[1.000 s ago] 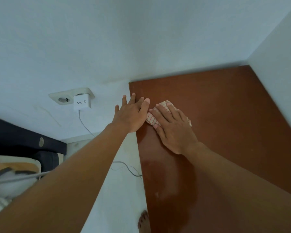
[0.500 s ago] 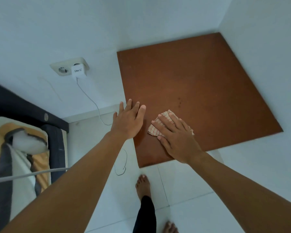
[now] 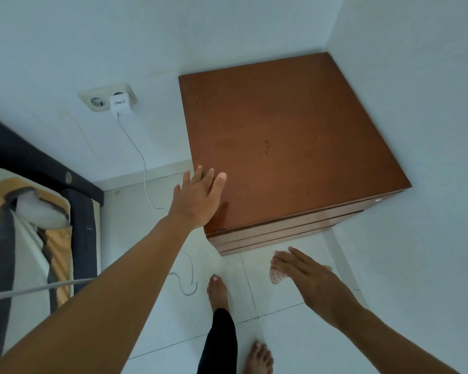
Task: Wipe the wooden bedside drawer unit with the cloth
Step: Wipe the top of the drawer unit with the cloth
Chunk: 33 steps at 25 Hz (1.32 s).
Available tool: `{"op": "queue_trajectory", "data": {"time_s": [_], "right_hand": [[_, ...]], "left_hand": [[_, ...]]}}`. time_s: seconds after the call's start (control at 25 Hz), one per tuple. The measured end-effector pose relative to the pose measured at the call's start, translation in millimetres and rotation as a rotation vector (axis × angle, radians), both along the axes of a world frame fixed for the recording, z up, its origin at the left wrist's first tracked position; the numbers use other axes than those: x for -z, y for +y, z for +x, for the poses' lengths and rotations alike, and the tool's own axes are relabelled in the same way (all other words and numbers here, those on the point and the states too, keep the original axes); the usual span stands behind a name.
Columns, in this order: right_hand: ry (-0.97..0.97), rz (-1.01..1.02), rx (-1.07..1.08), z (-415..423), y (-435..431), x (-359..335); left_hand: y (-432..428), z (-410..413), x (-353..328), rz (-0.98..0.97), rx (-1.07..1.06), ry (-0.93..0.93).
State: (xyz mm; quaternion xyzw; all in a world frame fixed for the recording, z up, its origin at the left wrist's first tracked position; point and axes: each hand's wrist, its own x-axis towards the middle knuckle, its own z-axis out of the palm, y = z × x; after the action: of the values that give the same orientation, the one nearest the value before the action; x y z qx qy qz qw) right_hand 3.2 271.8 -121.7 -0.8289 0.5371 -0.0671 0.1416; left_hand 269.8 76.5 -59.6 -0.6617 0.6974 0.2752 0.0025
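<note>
The brown wooden drawer unit stands in the room's corner, its flat top facing me and its drawer fronts visible at the near edge. My left hand lies flat with spread fingers on the unit's near left corner. My right hand hovers off the unit, below its front edge and above the floor. A pale checked cloth shows under its fingers, blurred by motion.
White walls close in behind and to the right of the unit. A wall socket with a white charger and its cable sits to the left. A bed with striped bedding is at far left. My bare feet stand on white tiles.
My right hand slid the cloth toward me across the top and off the front edge. The camera rose and pulled back. My left hand stayed on the left edge.
</note>
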Motion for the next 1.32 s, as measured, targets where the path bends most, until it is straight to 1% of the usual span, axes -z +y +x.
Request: {"op": "queue_trajectory", "data": {"time_s": [0.08,0.16,0.28,0.4,0.64,0.84,0.96,1.04,1.08,1.16,1.24,1.32], "right_hand": [[-0.041,-0.016,-0.014,-8,-3,-3],[-0.112,-0.036,-0.041,-6,-29,-18],[-0.245,-0.119,-0.019,14,-99,-55],[-0.315,-0.204,0.042,43,-188,-84],[-0.292,-0.16,0.083,112,-384,-92],[-0.268,-0.121,0.064,163,-500,-74],[-0.193,-0.037,0.028,178,-535,-50],[-0.199,0.005,0.016,178,-545,-42],[-0.235,-0.013,0.046,172,-549,-41],[-0.28,-0.121,0.145,144,-549,-41],[-0.185,-0.198,0.242,98,-540,-33],[-0.095,-0.169,0.296,59,-525,-19]], "left_hand": [[-6,-2,-3,-0.011,0.003,0.005],[-16,-4,-7,-0.015,0.0,0.011],[-37,-1,-17,-0.025,-0.014,0.015],[-69,5,-25,-0.047,-0.027,0.049],[-160,41,-25,-0.096,-0.097,0.1],[-231,78,-12,-0.134,-0.172,0.183],[-262,90,-9,-0.196,-0.211,0.237],[-280,94,-8,-0.25,-0.232,0.288],[-287,93,-6,-0.277,-0.239,0.305],[-304,82,-3,-0.301,-0.22,0.322],[-322,54,-2,-0.279,-0.168,0.285],[-338,23,3,-0.219,-0.16,0.165]]}}
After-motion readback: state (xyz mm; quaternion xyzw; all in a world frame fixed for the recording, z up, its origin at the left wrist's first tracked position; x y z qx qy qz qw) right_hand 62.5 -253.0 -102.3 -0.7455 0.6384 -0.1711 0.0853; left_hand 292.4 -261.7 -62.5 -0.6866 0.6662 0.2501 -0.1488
